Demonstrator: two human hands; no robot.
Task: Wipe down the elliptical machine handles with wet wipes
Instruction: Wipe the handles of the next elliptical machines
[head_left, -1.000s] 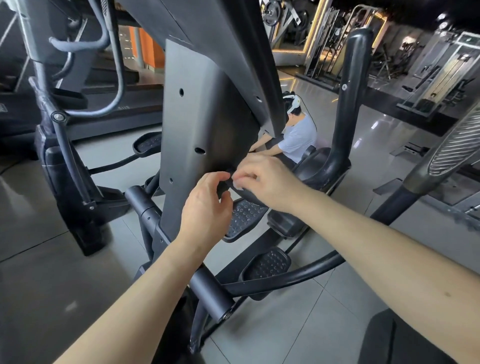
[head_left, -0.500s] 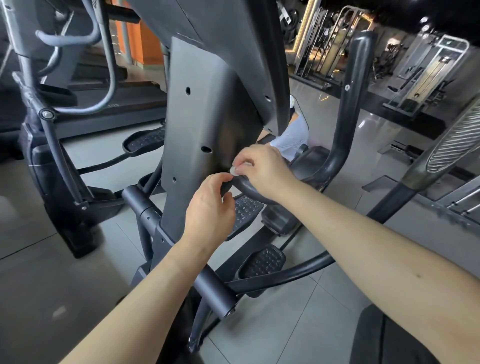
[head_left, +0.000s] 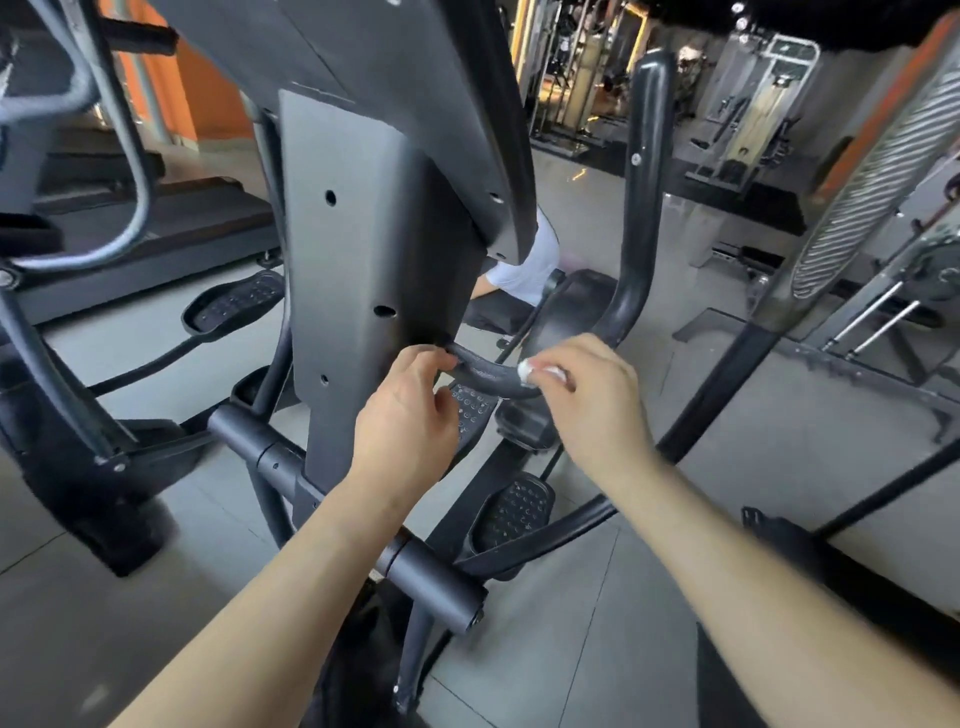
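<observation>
A black curved handle (head_left: 485, 370) sticks out from the grey centre column (head_left: 358, 270) of the elliptical machine and bends up into a tall upright bar (head_left: 641, 171). My left hand (head_left: 410, 415) curls its fingers round the handle where it meets the column. My right hand (head_left: 587, 395) grips the handle further right with a white wet wipe (head_left: 527, 370) bunched under the fingers; only a small part of the wipe shows.
Black foot pedals (head_left: 514, 512) and a cross tube (head_left: 431, 571) lie below my arms. Another elliptical (head_left: 78, 364) stands at the left. A ribbed grey handle (head_left: 872, 171) rises at the right. A person in a white shirt (head_left: 524, 270) crouches behind the column. Weight machines fill the background.
My right hand has slid right along the handle with the wipe, baring a stretch of black grip between my hands. The left hand has stayed by the column.
</observation>
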